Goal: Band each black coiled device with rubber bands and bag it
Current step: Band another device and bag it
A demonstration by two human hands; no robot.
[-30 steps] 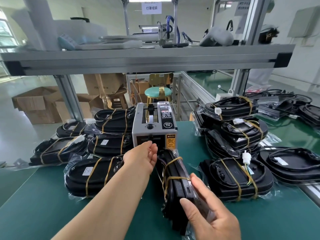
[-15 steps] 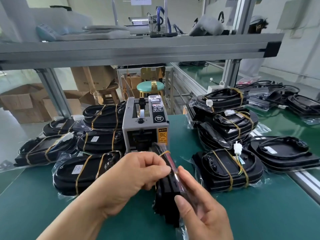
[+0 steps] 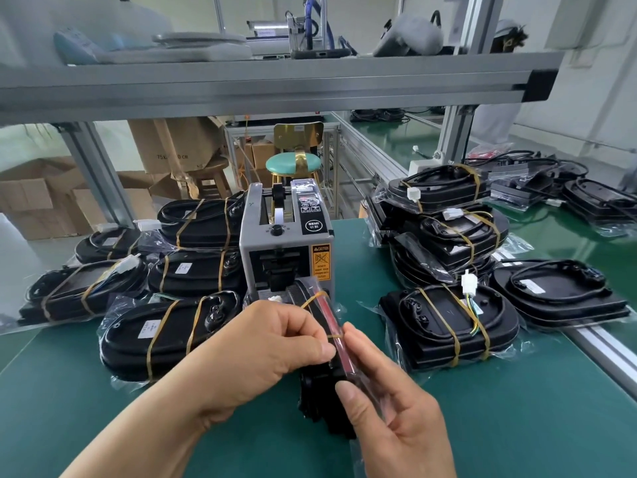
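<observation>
Black device [image 3: 324, 391]: edge-on at lower centre, in a clear bag [image 3: 331, 312], before the tape dispenser [image 3: 286, 250].
Left hand [image 3: 262, 353]: pinching the bag's edge.
Right hand [image 3: 389, 419]: gripping the bag's side.

Matt green mat [image 3: 103, 408], glossy clear plastic bags [image 3: 510, 350] over matt black devices [image 3: 165, 336], brushed metal rail [image 3: 275, 84].

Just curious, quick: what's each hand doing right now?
Left hand: pinching the top edge of the bagged device.
Right hand: gripping the same bagged device.
</observation>
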